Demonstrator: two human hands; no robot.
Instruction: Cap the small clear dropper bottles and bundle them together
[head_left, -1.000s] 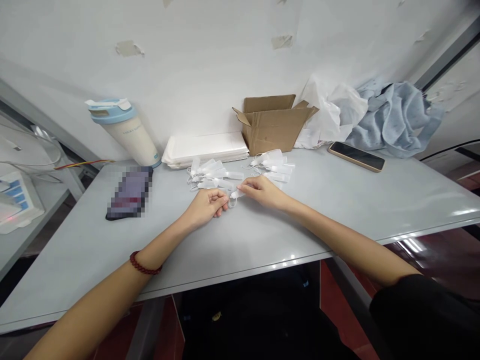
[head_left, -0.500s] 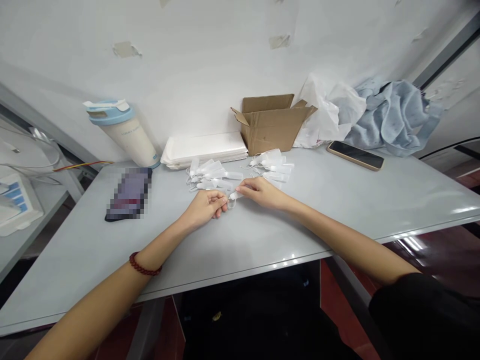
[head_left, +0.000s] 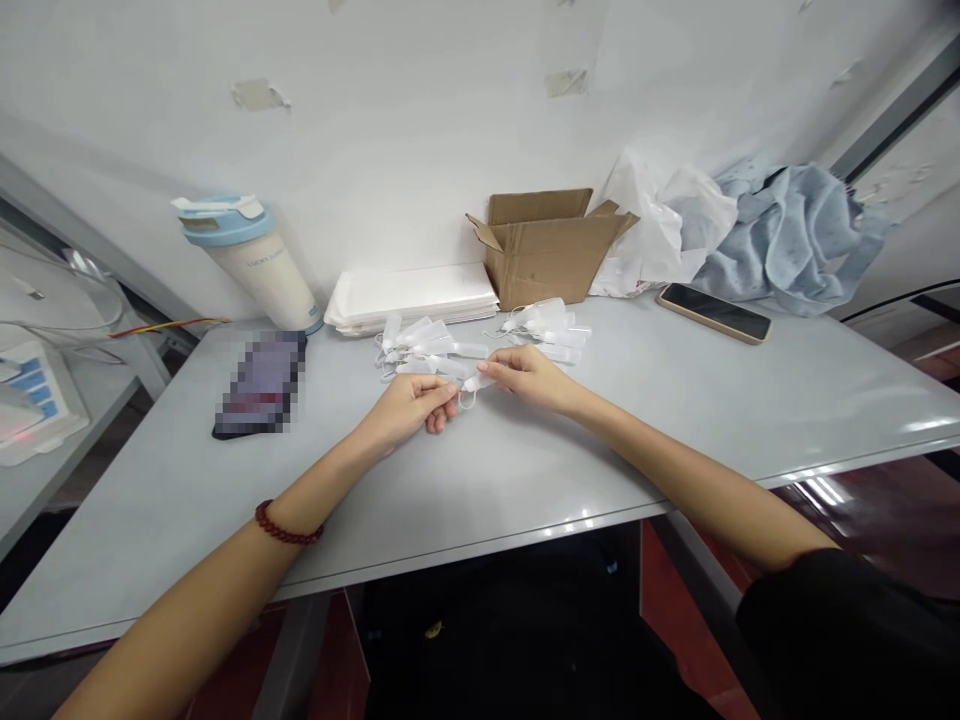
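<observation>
Between my hands is a small translucent bottle [head_left: 474, 383] with a thin white loop hanging from its tip end. My right hand [head_left: 529, 377] pinches its body, mostly covering it. At the tip, my left hand [head_left: 415, 407] is closed, thumb against forefinger; whatever sits between those fingertips is too small to make out. Behind my left hand lies a pile of similar bottles [head_left: 427, 345], several of them with looped cords. A second group of bottles [head_left: 551, 328] rests behind my right hand.
On the grey table [head_left: 480, 500] stand a tumbler [head_left: 266, 270], a stack of white sheets [head_left: 412, 292] and an open cardboard box [head_left: 544, 260]. A white bag [head_left: 660, 225], blue cloth [head_left: 802, 235], phone [head_left: 712, 312] and blurred dark item [head_left: 262, 385] lie around.
Both hands have stayed close together at the bottle, with small shifts of the fingers. The whole view has moved slightly.
</observation>
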